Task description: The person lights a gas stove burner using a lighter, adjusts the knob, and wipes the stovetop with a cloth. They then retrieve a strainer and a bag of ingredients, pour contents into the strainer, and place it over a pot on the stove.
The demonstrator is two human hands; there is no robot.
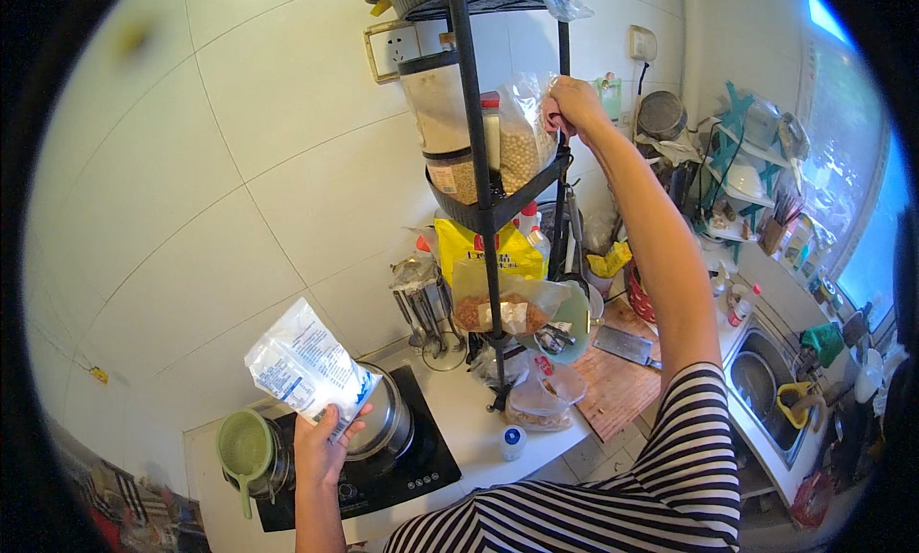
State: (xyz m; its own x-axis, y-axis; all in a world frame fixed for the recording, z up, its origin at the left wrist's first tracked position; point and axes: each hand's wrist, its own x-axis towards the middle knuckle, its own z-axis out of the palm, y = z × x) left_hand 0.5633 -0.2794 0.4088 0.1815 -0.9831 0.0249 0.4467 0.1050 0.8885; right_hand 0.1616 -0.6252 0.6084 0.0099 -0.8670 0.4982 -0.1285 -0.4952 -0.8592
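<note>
My left hand [323,442] grips a white plastic packet [309,366] by its lower end, tilted above the black cooktop [431,449]. The packet bears blue print. Raised to the right, my right hand [580,104] is closed on a pink cloth [554,117] beside the rear post of a black corner rack [475,122]. Just left of the cloth, on the middle shelf, stands a clear bag of pale round beans [523,154]. A tall grain canister [436,108] shares that shelf. My fingertips are partly hidden by the cloth.
A lidded steel pot [384,416] and a green strainer [245,444] sit at the stove. Yellow packaging [459,248] fills a lower shelf. A cleaver [623,345] lies on the wooden cutting board [614,395]. Farther right are the sink [739,363] and a white shelf unit [747,194].
</note>
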